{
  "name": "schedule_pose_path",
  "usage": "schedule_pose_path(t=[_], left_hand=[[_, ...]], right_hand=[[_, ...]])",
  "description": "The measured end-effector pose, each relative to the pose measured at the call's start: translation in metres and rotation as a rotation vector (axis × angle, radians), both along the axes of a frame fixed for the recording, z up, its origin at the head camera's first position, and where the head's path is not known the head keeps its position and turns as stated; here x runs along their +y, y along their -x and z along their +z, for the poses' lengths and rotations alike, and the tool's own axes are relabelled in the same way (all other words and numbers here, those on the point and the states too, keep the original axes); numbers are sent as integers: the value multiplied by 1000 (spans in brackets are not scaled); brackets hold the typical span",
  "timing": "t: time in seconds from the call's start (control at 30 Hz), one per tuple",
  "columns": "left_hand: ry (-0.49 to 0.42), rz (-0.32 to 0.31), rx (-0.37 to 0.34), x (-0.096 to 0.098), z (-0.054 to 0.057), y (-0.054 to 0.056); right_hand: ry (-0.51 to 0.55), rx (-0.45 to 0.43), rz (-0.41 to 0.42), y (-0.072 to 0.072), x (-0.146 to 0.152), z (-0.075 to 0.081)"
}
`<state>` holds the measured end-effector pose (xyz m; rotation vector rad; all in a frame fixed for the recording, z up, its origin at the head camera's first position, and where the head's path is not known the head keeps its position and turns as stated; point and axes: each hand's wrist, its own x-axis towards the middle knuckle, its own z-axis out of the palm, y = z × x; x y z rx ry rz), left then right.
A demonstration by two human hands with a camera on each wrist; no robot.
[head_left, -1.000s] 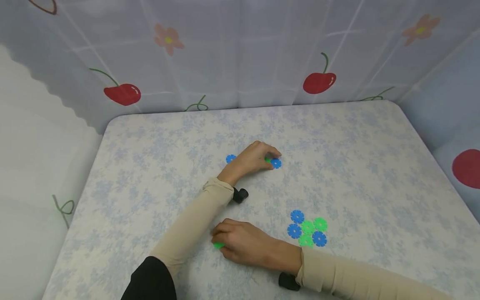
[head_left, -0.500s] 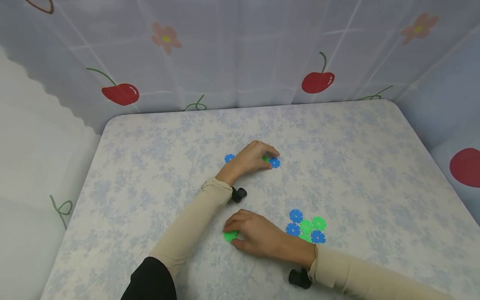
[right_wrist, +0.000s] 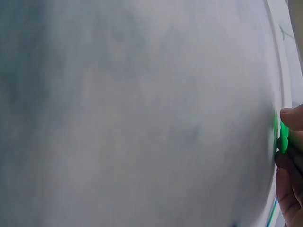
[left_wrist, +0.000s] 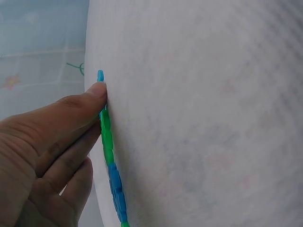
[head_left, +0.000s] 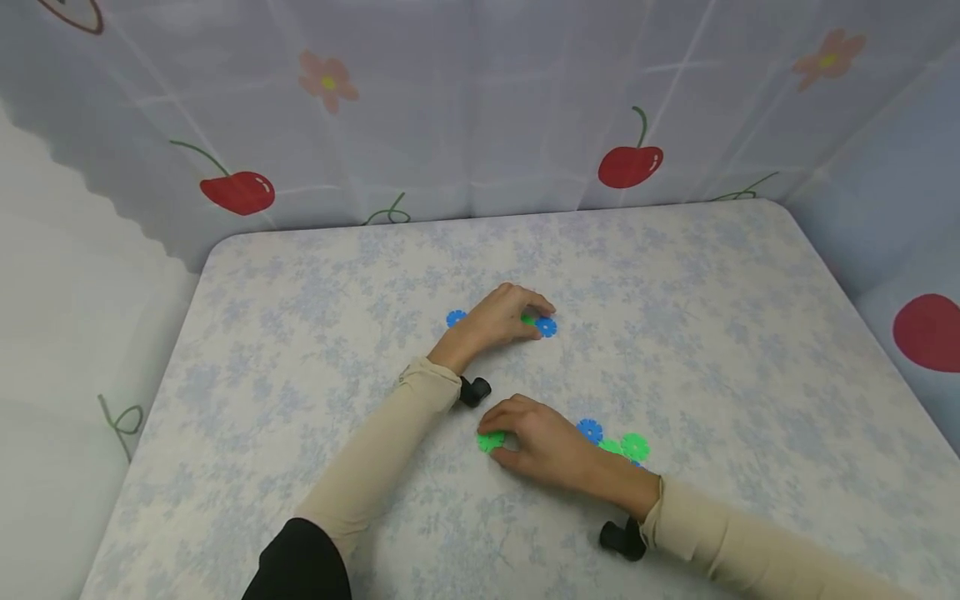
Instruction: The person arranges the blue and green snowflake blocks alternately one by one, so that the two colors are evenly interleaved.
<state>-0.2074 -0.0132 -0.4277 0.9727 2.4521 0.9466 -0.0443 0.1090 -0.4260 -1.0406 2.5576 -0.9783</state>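
Here's the green disc [head_left: 491,442], notched round its rim, and the right hand [head_left: 542,442] has it! That grip is clamped, thumb against fingers, over the near half of the bench [head_left: 337,333]. Farther out, the left hand [head_left: 497,317] has its own grip clamped on the end blue disc [head_left: 547,327], and the left wrist view catches it edge-on: next in line a green piece [left_wrist: 107,137], then a darker blue piece [left_wrist: 117,189]. On the other side of that hand, a lone bit of blue [head_left: 456,318] peeks out. Over to the right, a cluster of discs [head_left: 635,447], green and blue, lies partly hidden behind the right forearm. Beige sleeves [head_left: 375,442] on both arms, a black wrist device [head_left: 476,392] at each cuff, and beyond the bench, a cherry-printed curtain [head_left: 480,108]!
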Motion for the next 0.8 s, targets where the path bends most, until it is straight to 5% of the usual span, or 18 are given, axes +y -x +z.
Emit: schedule_pose_path(t=[0.8], left_hand=[[2,-11,14,1,-2,1]], right_hand=[[42,-2,-253,34,44,-6]])
